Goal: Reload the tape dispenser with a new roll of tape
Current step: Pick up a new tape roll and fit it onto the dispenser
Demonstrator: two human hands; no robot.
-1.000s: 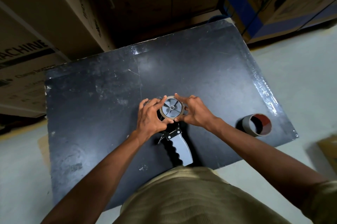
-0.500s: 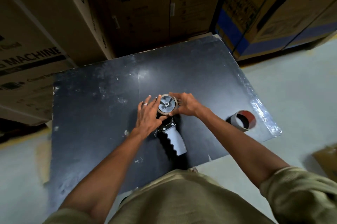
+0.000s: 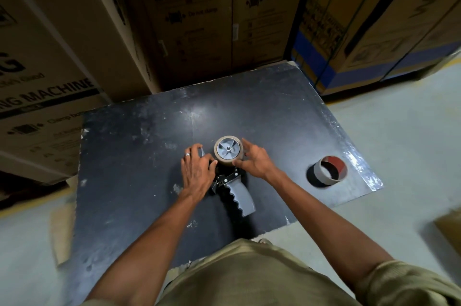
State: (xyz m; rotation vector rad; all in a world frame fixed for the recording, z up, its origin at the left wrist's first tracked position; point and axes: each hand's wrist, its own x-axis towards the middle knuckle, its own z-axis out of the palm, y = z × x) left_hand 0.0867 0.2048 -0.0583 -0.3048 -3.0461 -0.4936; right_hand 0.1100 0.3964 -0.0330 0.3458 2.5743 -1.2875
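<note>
The tape dispenser (image 3: 240, 197) lies on its side on the black tabletop (image 3: 139, 156), its grey wavy handle pointing toward me. A brown tape roll (image 3: 225, 159) sits on the dispenser's grey spoked hub (image 3: 228, 148). My right hand (image 3: 257, 162) grips the roll from the right, thumb on its near edge and fingers on its far edge. My left hand (image 3: 197, 171) lies over the dispenser's front end, left of the roll, fingers curled over a grey part and thumb beside the roll. The dispenser's front is mostly hidden under that hand.
An empty tape core (image 3: 329, 168), grey outside and red inside, stands on the table to the right near the edge. Large cardboard appliance boxes (image 3: 189, 19) wall in the far and left sides. Pale floor (image 3: 399, 143) lies to the right.
My view has tilted up and drawn back. My left hand has slid left off the roll onto the dispenser's front. My right hand stays on the roll.
</note>
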